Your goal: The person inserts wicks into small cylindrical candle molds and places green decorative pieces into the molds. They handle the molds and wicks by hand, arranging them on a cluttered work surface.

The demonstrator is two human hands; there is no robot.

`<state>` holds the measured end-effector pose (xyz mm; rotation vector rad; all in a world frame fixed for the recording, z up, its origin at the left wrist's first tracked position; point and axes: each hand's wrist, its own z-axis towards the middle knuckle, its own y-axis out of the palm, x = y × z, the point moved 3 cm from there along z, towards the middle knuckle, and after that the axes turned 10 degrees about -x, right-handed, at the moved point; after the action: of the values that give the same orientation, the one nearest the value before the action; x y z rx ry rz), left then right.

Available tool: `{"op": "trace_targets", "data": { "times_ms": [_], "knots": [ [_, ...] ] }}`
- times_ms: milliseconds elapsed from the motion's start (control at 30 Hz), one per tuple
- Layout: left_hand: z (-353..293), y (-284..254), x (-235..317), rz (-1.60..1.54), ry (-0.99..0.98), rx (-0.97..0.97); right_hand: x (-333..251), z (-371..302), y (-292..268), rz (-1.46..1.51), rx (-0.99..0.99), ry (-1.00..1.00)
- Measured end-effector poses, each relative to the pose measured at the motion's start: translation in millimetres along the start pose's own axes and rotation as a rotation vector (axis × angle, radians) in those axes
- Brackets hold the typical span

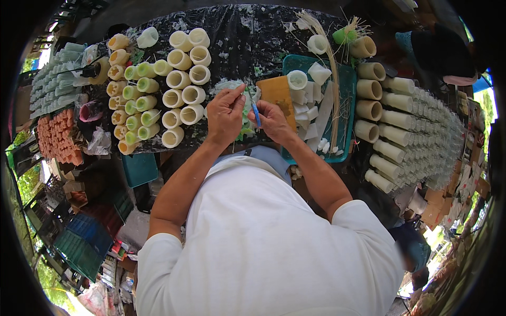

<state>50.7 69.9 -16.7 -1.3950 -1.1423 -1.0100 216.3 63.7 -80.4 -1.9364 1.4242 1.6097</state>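
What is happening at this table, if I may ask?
Over a black-covered table, a person's right hand holds a blue tool. The left hand is close to the tool's upper end; whether it grips anything is unclear. Rows of pale hollow cylinders are on the left, a teal tray of white pieces on the right.

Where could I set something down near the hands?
The black sheet shows between the cream cups and the teal tray, beyond the left hand, though pale scraps fleck it. Crowded: the tray, the green cups at left, the pale cylinders at right.
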Motion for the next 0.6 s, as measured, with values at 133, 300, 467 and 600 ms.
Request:
{"op": "trace_targets", "data": {
  "times_ms": [133, 300, 467, 600],
  "knots": [
    [-3, -2, -1, 0.017, -0.011, -0.017, -2, 7, 2, 0.042, -0.008, -0.025],
    [-8, -9, -12, 0.0, -0.095, -0.03, -6, 21, -17, 0.298, 0.009, -0.009],
    [-16, -11, -42, -0.242, -0.245, 0.019, -23, 100, -96, -1.5, 0.481, -0.123],
    [-20, -12, -56, -0.475, -0.334, 0.018, -27, 165, -155, -1.588, 0.174, 0.198]
  ]
}}
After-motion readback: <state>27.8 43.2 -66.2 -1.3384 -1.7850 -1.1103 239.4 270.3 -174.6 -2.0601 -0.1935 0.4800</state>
